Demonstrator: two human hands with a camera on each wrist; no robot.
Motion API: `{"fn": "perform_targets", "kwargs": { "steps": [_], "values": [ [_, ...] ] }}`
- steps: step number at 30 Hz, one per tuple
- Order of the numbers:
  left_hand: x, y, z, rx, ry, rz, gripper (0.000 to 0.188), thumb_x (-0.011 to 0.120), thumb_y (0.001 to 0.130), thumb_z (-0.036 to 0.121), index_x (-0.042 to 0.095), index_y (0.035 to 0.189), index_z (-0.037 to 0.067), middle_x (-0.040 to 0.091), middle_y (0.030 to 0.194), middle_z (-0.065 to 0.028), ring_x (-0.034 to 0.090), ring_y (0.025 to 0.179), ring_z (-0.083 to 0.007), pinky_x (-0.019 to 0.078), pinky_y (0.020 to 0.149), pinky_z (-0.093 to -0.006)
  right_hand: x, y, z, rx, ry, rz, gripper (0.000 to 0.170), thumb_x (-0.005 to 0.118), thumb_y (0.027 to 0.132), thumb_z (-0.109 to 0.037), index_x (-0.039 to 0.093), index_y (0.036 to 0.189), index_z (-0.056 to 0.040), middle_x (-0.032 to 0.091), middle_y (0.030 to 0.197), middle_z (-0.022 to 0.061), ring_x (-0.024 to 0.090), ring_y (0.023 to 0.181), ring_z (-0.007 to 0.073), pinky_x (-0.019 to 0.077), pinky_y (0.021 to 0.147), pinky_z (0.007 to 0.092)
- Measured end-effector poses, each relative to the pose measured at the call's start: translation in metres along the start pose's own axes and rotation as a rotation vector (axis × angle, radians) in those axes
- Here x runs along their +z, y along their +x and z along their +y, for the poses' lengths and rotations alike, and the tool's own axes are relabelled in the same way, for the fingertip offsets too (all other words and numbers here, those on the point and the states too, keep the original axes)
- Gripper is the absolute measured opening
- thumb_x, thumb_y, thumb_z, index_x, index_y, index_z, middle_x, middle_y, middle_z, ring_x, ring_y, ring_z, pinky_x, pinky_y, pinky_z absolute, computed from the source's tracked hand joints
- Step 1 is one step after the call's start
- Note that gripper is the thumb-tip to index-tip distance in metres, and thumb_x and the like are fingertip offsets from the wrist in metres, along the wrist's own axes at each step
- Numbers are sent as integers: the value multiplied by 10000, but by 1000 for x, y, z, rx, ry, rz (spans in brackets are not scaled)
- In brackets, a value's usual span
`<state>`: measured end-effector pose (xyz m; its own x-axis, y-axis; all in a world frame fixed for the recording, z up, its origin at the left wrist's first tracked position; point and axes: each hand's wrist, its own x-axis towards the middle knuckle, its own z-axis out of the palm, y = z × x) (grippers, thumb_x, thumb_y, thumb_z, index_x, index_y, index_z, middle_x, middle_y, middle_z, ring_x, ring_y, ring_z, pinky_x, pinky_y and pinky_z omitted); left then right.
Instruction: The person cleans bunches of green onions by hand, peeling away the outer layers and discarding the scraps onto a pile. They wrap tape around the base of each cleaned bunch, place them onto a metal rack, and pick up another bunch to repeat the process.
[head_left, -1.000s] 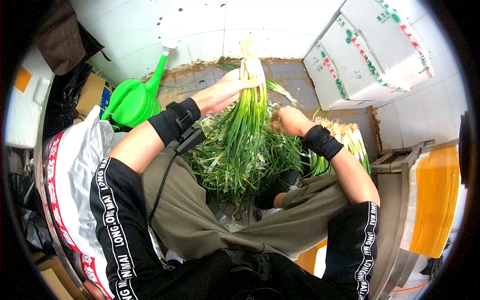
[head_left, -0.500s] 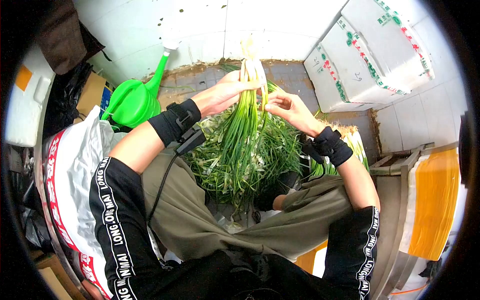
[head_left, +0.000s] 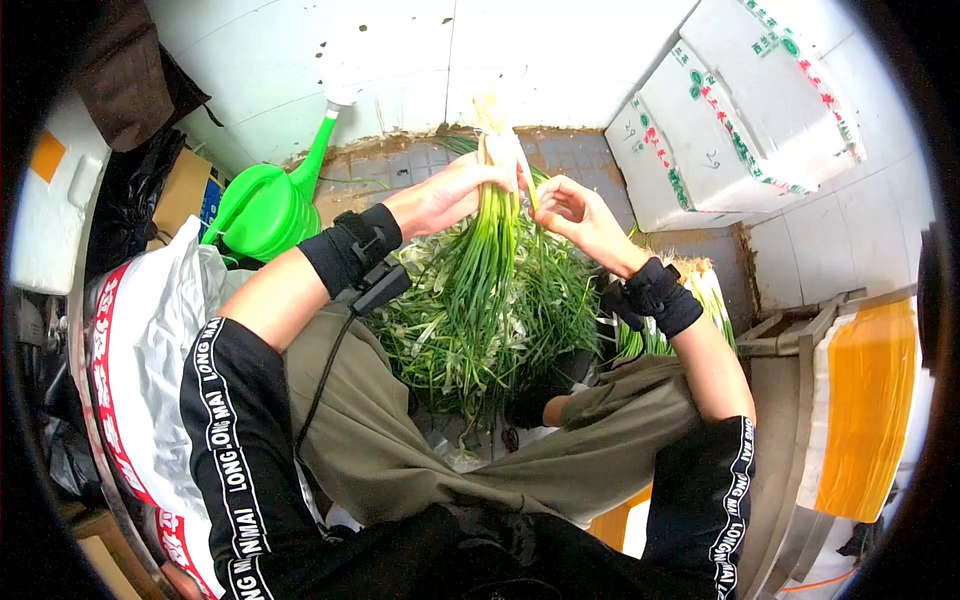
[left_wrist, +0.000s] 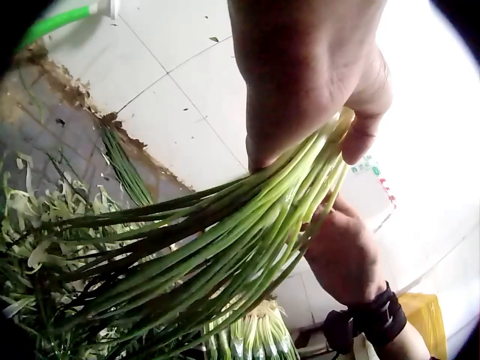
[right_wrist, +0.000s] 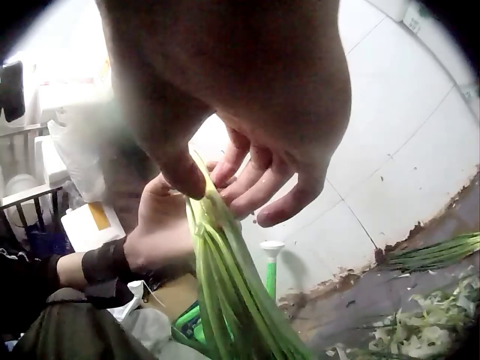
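In the head view my left hand (head_left: 445, 198) grips a bunch of green onions (head_left: 497, 215) round its pale stems, white ends up and green leaves hanging down. My right hand (head_left: 590, 222) is at the bunch's right side, thumb and forefinger pinching a yellowish leaf (head_left: 534, 196). The right wrist view shows the thumb and forefinger of the right hand (right_wrist: 240, 97) on a thin strand at the top of the bunch (right_wrist: 225, 277), other fingers loosely bent. Fingers of the left hand (left_wrist: 315, 75) wrap the stems in the left wrist view.
Below the bunch lies a heap of green leaves and trimmings (head_left: 480, 340). Another onion bundle (head_left: 705, 290) stands at the right. A green watering can (head_left: 265, 212) is at the left, white foam boxes (head_left: 700, 130) at the back right, and a white sack (head_left: 160, 350) at far left.
My right hand has come from right of the bunch to its stems and now pinches a leaf there, drawing it slightly outward. The left hand keeps its grip, with the bunch almost in place.
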<state>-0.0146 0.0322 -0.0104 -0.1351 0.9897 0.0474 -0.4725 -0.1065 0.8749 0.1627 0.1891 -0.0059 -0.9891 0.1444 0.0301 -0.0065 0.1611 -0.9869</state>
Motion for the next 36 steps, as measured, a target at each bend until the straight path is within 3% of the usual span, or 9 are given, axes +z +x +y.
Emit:
{"fn": "perform_targets", "kwargs": {
  "steps": [13,16,19,22,25,27,30,34,36],
  "values": [
    [6,4,-6,-86,-64,-9,297,555,783,4,554,1080,-9,598,1030,-97,606,983,-199,491,939,-355,6,2,-10,-26,-80,137,162,654,958,-147,648,1051,-15,649,924,-5,591,846,59,487,780,226],
    [6,4,-7,-68,-50,37,352,552,769,3,537,1121,-7,592,1040,-89,602,995,-195,501,932,-353,13,5,-19,-112,-126,263,155,675,936,-137,655,1041,-23,661,891,5,592,812,64,488,738,228],
    [10,3,-10,-130,45,61,425,546,753,5,519,1177,-7,586,1052,-78,594,1014,-186,504,936,-352,13,6,-28,-345,-571,385,212,725,866,-100,648,1054,-43,663,851,47,610,700,115,498,625,261],
    [13,6,-17,-124,108,32,495,543,745,6,501,1238,-16,582,1077,-72,583,1041,-181,500,941,-345,11,5,-27,-390,-740,421,212,737,851,-101,649,1034,-42,664,837,62,620,669,147,512,613,281],
    [12,11,-24,-84,163,94,480,512,753,9,523,1233,5,574,1057,-63,573,973,-169,482,902,-315,14,4,-28,-402,-803,455,217,744,842,-105,650,1028,-45,667,826,74,627,671,166,521,616,294],
    [11,12,-25,-45,432,108,555,533,755,0,483,1308,0,571,1145,-53,563,1076,-177,443,1005,-333,17,3,-30,-355,-790,475,203,743,843,-105,655,1016,-43,671,825,74,630,670,164,523,619,290],
    [19,12,-27,5,482,172,539,532,760,-2,495,1297,13,573,1147,-49,551,1082,-174,419,1019,-326,20,4,-33,-266,-733,503,172,738,846,-103,664,986,-35,677,823,79,635,671,154,527,625,283],
    [17,11,-24,-24,494,157,519,526,758,5,505,1276,17,569,1117,-49,544,1069,-174,416,1011,-316,13,6,-29,-155,-559,454,143,730,856,-108,668,943,-12,684,805,93,640,678,132,533,626,276],
    [15,9,-22,-53,448,85,503,492,724,22,488,1226,1,536,1115,-71,519,1046,-170,438,935,-303,10,6,-29,-116,-453,416,150,731,856,-109,668,949,-8,684,804,97,639,690,131,535,635,283]
  ]
}}
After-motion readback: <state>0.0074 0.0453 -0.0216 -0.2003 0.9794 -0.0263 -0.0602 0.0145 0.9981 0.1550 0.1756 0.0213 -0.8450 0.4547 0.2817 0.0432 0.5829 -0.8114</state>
